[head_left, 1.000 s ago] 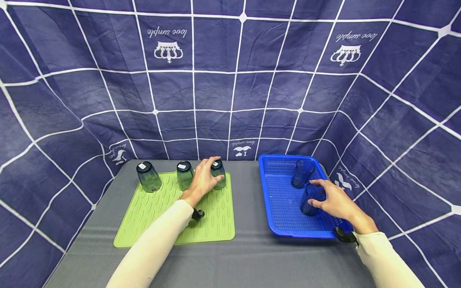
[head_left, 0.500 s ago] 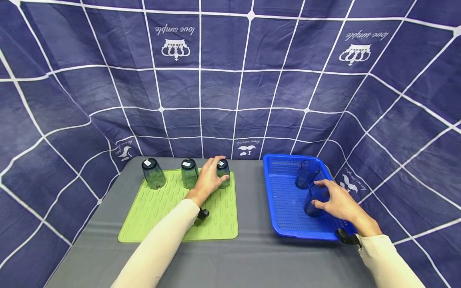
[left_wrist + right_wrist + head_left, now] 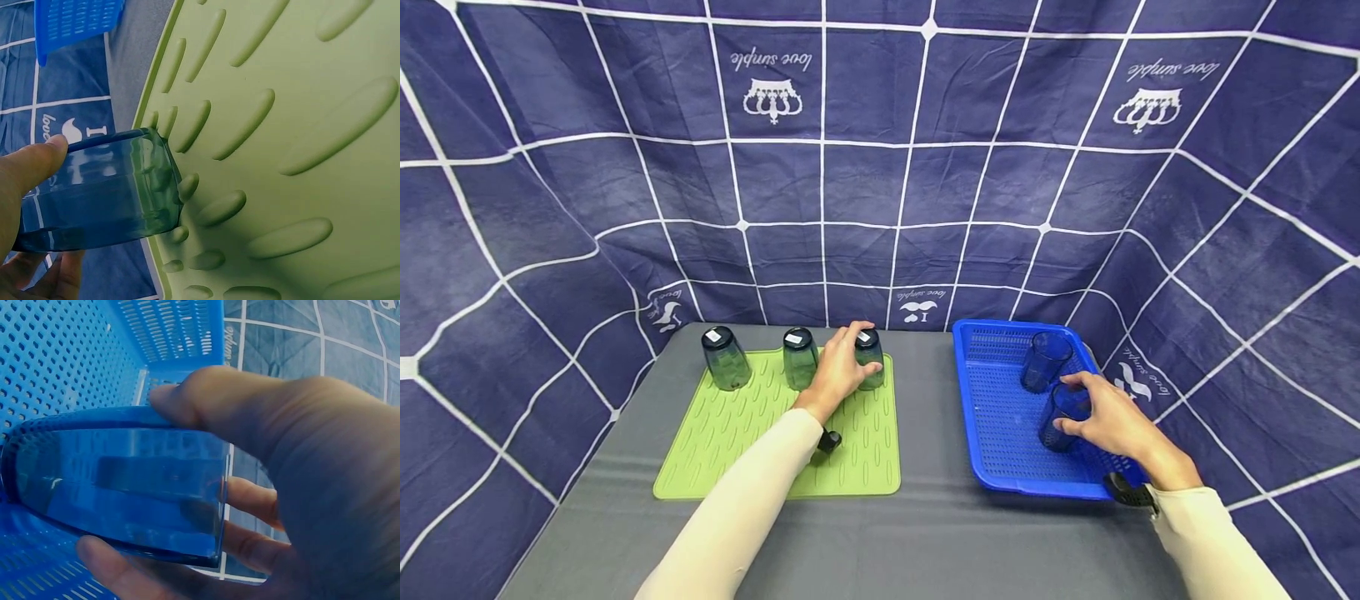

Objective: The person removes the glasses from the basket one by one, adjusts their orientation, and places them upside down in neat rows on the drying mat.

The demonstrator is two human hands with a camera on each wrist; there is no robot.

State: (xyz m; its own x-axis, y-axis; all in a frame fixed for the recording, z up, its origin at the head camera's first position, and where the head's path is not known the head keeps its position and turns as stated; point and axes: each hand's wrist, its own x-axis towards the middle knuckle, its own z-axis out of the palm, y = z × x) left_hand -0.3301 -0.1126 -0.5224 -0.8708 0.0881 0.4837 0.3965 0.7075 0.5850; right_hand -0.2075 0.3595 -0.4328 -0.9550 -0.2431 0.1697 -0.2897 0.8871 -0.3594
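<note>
Fingers half-curled round a green glass (image 3: 870,353), our left hand (image 3: 837,373) grips it upside down at 2 o'clock on the mat (image 3: 730,454), two more glasses (image 3: 800,360) toward 9. Our right hand (image 3: 1111,418) grips an upright blue glass (image 3: 1068,404) around 4 in the basket (image 3: 973,442), another glass (image 3: 1045,357) near 12.

The first glass (image 3: 106,194), transparent with a blue-green tint, stands inverted near the far right corner of the green mat (image 3: 730,450); its upturned base bears a white label. The second glass (image 3: 119,494), transparent, appearing blue, stands mouth-up inside the blue basket (image 3: 1000,417), right of centre.
</note>
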